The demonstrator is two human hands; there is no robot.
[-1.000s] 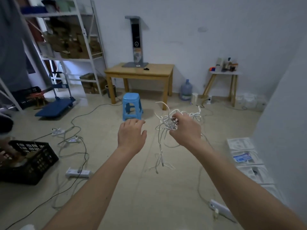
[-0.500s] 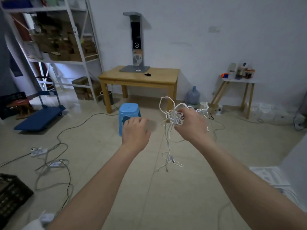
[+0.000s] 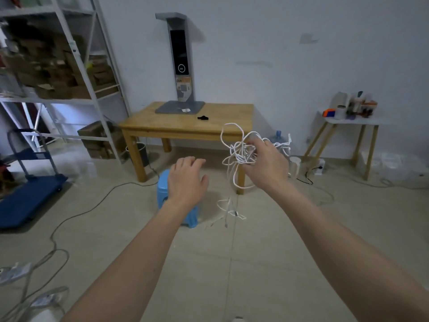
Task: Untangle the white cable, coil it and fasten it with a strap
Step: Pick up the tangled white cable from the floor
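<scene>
My right hand (image 3: 267,163) grips a tangled bunch of white cable (image 3: 239,154) in the air at chest height. Loops stick up above the fingers, and loose ends with plugs dangle below toward the floor. To the left of the cable, my left hand (image 3: 186,180) hovers with relaxed fingers, palm down, holding nothing and not touching the cable. A small black item (image 3: 202,117), possibly a strap, lies on the wooden table (image 3: 222,129) ahead.
A blue plastic stool (image 3: 163,194) stands just in front of the table, partly behind my left hand. A metal shelf (image 3: 69,66) and blue trolley (image 3: 27,198) are on the left. Power strips and cords lie on the floor at the left; a small side table (image 3: 352,123) stands at the right.
The view has swung right and forward toward the wooden table. My right hand has kept hold of the cable bundle, and both hands have stayed in much the same pose.
</scene>
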